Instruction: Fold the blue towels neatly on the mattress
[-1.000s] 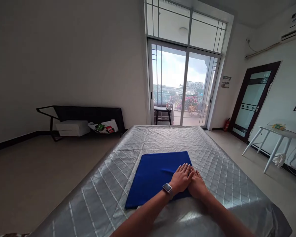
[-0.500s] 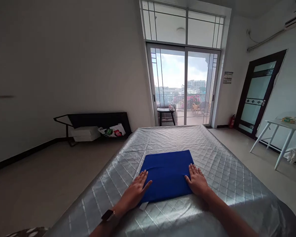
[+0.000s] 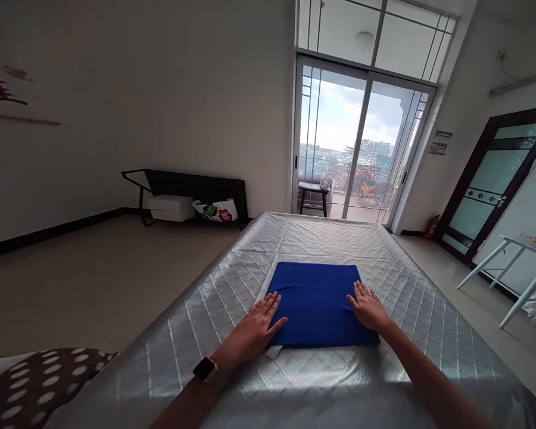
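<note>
A folded blue cloth (image 3: 319, 301) lies flat on a bed covered with a silver quilted sheet (image 3: 375, 250). My left hand (image 3: 256, 326) rests palm down on the cloth's left edge, fingers stretched out. A watch (image 3: 205, 369) sits on that wrist. My right hand (image 3: 368, 307) lies flat on the cloth's right edge, fingers spread. Neither hand holds anything. A small white tag (image 3: 274, 352) pokes out from under the cloth's near left corner.
A brown dotted pillow (image 3: 31, 381) lies at the near left. A black bench (image 3: 192, 187) with a white box (image 3: 170, 207) and bags stands by the left wall. Glass balcony doors (image 3: 357, 149) face me. A white table (image 3: 513, 262) is at the right.
A second ago both hands lay together on the cloth's right side. My left hand slid across to the left edge. The view has since swung left, and the hands stay flat.
</note>
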`<state>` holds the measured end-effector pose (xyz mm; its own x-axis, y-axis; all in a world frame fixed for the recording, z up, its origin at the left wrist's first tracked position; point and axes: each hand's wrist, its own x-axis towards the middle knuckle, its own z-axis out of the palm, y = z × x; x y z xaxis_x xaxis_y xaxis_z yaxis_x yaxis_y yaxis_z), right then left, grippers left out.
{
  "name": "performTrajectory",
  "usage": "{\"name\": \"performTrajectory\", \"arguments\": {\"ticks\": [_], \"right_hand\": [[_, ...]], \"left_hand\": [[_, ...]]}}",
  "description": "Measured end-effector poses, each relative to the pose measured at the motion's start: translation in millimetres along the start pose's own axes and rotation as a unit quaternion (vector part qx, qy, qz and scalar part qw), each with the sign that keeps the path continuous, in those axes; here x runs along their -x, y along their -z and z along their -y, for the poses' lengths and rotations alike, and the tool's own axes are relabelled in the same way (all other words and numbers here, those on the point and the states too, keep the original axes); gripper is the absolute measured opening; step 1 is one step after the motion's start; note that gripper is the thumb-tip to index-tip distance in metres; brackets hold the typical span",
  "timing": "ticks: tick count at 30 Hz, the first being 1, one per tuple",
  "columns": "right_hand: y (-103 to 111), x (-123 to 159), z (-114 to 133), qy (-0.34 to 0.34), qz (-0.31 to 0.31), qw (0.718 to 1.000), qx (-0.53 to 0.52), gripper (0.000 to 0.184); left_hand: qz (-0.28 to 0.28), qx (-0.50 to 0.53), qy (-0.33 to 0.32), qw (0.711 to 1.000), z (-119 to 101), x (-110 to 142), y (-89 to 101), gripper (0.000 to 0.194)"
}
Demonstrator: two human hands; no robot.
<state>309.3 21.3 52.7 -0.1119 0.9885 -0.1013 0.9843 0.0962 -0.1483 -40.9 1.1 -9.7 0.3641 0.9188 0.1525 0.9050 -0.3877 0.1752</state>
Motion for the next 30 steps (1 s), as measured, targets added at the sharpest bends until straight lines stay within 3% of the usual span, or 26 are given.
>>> {"name": "performTrajectory", "arguments": {"ticks": [7,15,18,23,27,30], "right_hand": [[15.6,-69.3,3.9,0.004,-0.013,1.000,-0.027,0.065],[-0.1,-77.6,0.0,-0.021,-0.022,0.998,-0.061,0.069],[-0.7,-77.6,0.6,-0.017,-0.025,0.998,-0.060,0.069],[-2.9,-79.6,-0.6,-0.017,-0.032,0.998,-0.047,0.068],[-7.6,-81.2,-5.9,0.006,-0.035,0.999,-0.025,0.064],[-10.5,-83.9,-8.4,0.005,-0.033,0.999,-0.023,0.064]], "left_hand": [[0.003,-0.016,-0.028,0.999,3.7,8.7,-2.4,0.071],[0.047,-0.011,-0.002,0.999,11.9,6.4,16.7,0.068],[0.030,-0.005,-0.035,0.999,-13.3,-21.3,24.1,0.067],[0.024,0.002,-0.158,0.987,-97.7,-107.3,12.7,0.064],[0.012,0.011,-0.137,0.990,-151.9,-169.9,-9.0,0.065],[0.023,0.028,-0.093,0.995,-156.8,-189.7,-20.4,0.070]]}}
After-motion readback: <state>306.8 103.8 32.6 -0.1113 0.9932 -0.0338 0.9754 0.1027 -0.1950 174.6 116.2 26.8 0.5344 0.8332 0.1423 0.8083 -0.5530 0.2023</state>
